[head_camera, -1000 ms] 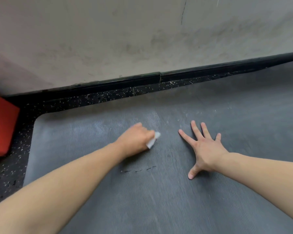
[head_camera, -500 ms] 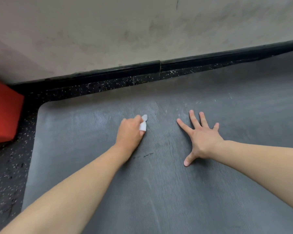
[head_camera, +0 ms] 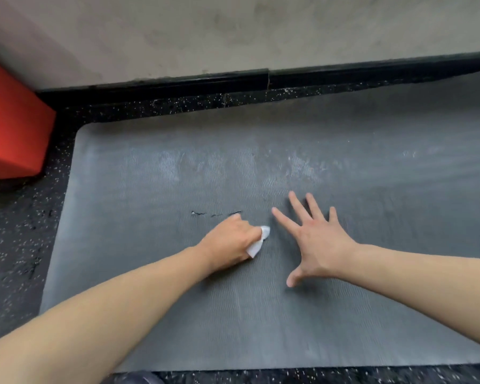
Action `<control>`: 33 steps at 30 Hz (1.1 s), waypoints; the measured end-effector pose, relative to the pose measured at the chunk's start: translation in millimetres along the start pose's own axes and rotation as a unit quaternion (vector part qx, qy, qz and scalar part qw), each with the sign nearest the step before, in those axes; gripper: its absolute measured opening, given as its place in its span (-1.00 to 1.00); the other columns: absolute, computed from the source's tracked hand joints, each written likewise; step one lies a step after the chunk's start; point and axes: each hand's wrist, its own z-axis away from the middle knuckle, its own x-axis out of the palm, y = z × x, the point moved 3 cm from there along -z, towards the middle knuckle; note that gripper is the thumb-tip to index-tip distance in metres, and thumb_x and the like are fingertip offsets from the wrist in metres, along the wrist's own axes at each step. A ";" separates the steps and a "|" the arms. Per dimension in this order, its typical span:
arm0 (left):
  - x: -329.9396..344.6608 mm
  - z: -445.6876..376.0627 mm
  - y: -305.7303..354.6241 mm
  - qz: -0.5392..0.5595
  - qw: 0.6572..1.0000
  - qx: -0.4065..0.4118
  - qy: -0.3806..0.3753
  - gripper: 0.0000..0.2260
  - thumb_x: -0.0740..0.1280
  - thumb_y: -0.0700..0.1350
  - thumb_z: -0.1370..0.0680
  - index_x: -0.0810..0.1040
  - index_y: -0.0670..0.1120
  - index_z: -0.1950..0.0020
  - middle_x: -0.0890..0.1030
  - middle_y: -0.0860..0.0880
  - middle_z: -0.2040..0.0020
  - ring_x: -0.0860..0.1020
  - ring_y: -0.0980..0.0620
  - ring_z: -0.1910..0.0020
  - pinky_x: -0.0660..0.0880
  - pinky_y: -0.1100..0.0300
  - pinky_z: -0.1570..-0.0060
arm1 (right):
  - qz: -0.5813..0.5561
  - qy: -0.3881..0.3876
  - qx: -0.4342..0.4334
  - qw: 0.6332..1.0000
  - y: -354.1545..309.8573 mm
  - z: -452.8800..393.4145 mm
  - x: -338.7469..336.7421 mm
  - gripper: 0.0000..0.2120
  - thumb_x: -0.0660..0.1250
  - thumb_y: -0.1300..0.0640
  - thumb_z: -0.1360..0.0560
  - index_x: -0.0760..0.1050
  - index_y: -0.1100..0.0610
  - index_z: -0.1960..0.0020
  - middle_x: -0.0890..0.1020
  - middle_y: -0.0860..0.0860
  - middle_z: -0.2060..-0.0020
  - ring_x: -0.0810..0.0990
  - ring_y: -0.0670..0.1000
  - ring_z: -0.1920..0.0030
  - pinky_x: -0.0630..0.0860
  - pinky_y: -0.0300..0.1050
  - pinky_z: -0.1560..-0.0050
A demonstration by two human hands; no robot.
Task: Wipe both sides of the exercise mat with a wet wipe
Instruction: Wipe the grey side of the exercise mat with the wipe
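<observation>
Now mid-wipe: left hand (head_camera: 227, 245) curled round wipe (head_camera: 258, 242), pressing it onto mat (head_camera: 150, 273). Right hand (head_camera: 316, 242) just beside, splayed flat, pinning mat to floor (head_camera: 17, 259). Dark marks (head_camera: 215, 213) just beyond left knuckles, nearer that hand; mat's length running left-right.
</observation>
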 end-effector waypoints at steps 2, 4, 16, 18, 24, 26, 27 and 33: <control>0.5 7.0 -4.8 -0.023 0.999 0.037 -0.027 -0.88 0.31 -0.12 -0.57 0.46 -0.07 0.16 0.50 -0.05 0.40 0.45 -0.13 0.41 0.33 0.05 0.29 | 0.017 -0.011 0.006 1.000 -5.5 9.3 16.1 0.53 0.51 -0.60 -0.08 -0.49 -0.19 -0.62 -0.49 0.11 -0.61 -0.41 0.34 -0.62 -0.07 0.57 -0.53; -8.1 2.5 -30.6 -0.021 0.996 -0.088 0.026 -0.84 0.25 -0.08 -0.56 0.46 -0.08 0.21 0.52 -0.09 0.41 0.50 -0.17 0.42 0.30 0.04 0.30 | 0.028 -0.008 0.013 0.999 -5.8 11.1 23.1 0.53 0.53 -0.57 -0.10 -0.50 -0.19 -0.62 -0.51 0.11 -0.60 -0.45 0.34 -0.61 -0.13 0.58 -0.53; -20.4 5.7 -20.2 0.010 0.989 -0.135 0.067 -0.83 0.14 -0.02 -0.52 0.37 -0.06 0.23 0.51 -0.12 0.45 0.51 -0.19 0.47 0.31 0.07 0.35 | 0.005 -0.022 0.028 0.999 -3.4 8.4 24.6 0.55 0.58 -0.53 -0.06 -0.49 -0.25 -0.61 -0.55 0.07 -0.58 -0.49 0.30 -0.59 -0.19 0.60 -0.52; -8.4 17.7 8.9 0.029 0.996 -0.082 0.024 -0.91 0.16 -0.04 -0.53 0.31 0.00 0.16 0.53 -0.10 0.44 0.52 -0.21 0.43 0.30 0.04 0.32 | 0.005 -0.022 0.030 0.999 -2.8 7.4 25.8 0.56 0.58 -0.53 -0.05 -0.49 -0.26 -0.61 -0.55 0.07 -0.58 -0.50 0.30 -0.59 -0.19 0.60 -0.52; 7.4 52.0 39.2 -0.005 0.978 0.187 -0.094 -0.83 0.36 -0.10 -0.55 0.38 -0.04 0.16 0.52 -0.04 0.36 0.46 -0.10 0.39 0.31 0.07 0.23 | 0.009 -0.016 0.030 0.999 -3.2 6.9 28.6 0.55 0.57 -0.54 -0.06 -0.52 -0.25 -0.60 -0.57 0.07 -0.56 -0.50 0.30 -0.59 -0.18 0.59 -0.53; -3.6 38.9 11.7 0.016 0.999 0.036 -0.004 -0.83 0.31 -0.06 -0.55 0.39 -0.03 0.21 0.51 -0.05 0.41 0.49 -0.14 0.43 0.30 0.06 0.28 | 0.009 -0.022 0.031 0.999 -2.7 5.3 29.2 0.55 0.57 -0.54 -0.06 -0.52 -0.26 -0.59 -0.57 0.07 -0.56 -0.50 0.30 -0.59 -0.18 0.59 -0.52; -4.7 39.7 9.9 0.025 0.999 -0.007 0.019 -0.84 0.27 -0.04 -0.56 0.40 -0.03 0.20 0.51 -0.05 0.42 0.50 -0.15 0.43 0.30 0.05 0.29 | 0.008 -0.023 0.031 0.999 -2.3 5.0 29.5 0.55 0.57 -0.54 -0.07 -0.52 -0.26 -0.59 -0.58 0.07 -0.56 -0.51 0.30 -0.59 -0.18 0.59 -0.52; 23.9 84.8 89.2 0.051 0.934 0.303 -0.181 -0.79 0.36 -0.15 -0.53 0.31 -0.05 0.08 0.52 -0.02 0.29 0.44 -0.06 0.32 0.34 0.08 0.13 | 0.002 -0.014 0.027 1.000 -3.3 7.9 28.6 0.55 0.57 -0.53 -0.07 -0.48 -0.23 -0.62 -0.52 0.07 -0.59 -0.46 0.31 -0.61 -0.18 0.59 -0.52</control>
